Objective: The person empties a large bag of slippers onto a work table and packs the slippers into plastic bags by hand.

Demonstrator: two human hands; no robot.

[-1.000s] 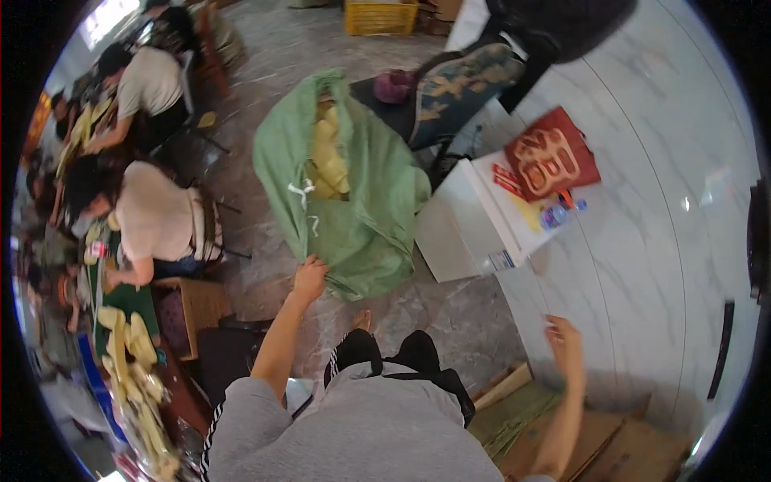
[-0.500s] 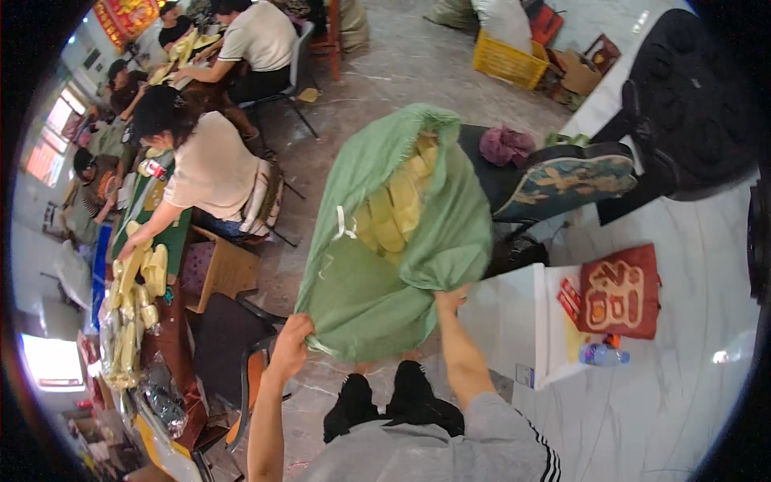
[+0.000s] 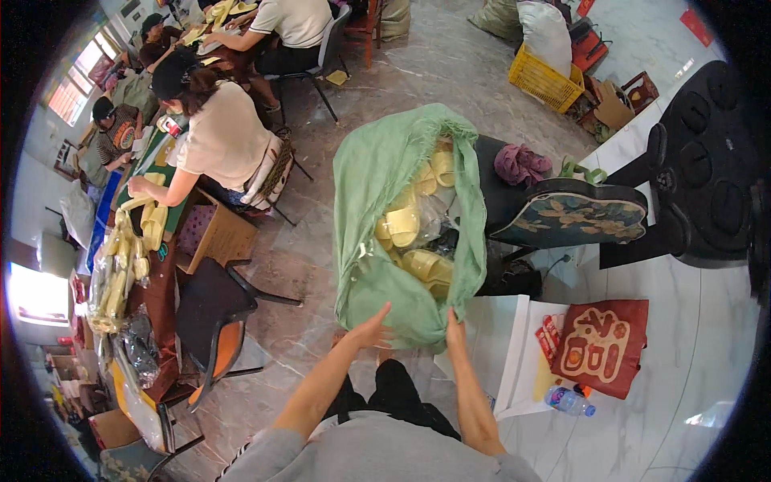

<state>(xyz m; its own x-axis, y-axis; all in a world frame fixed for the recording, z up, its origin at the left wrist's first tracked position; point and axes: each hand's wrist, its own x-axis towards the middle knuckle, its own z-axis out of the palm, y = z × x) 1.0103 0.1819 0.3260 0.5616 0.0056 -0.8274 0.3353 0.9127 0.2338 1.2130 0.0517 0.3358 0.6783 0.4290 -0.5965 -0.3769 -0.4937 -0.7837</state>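
In front of me a large green woven sack [image 3: 361, 173] stands with its mouth wide, its lower part slumped toward me. Inside lie several yellow slippers [image 3: 403, 225], some in clear plastic wrap. Against the sack's near side, my left hand [image 3: 368, 328] has its fingers stretched and spread, gripping nothing. My right hand [image 3: 455, 328] is closed on the sack's near right rim, its fingers partly hidden by the cloth. How deep the slippers go cannot be seen.
A padded floral seat [image 3: 574, 218] and a purple cloth [image 3: 522, 164] are right of the sack. A white cabinet [image 3: 514, 353] stands near right, beside a red bag [image 3: 602, 345]. At left are a dark chair [image 3: 213, 309], a cardboard box [image 3: 225, 241] and a seated person [image 3: 229, 136] handling yellow slippers.
My left hand has let go of the sack's near left edge and moved right, fingers spreading. The mouth has widened, showing more slippers and clear plastic. My view has shifted.
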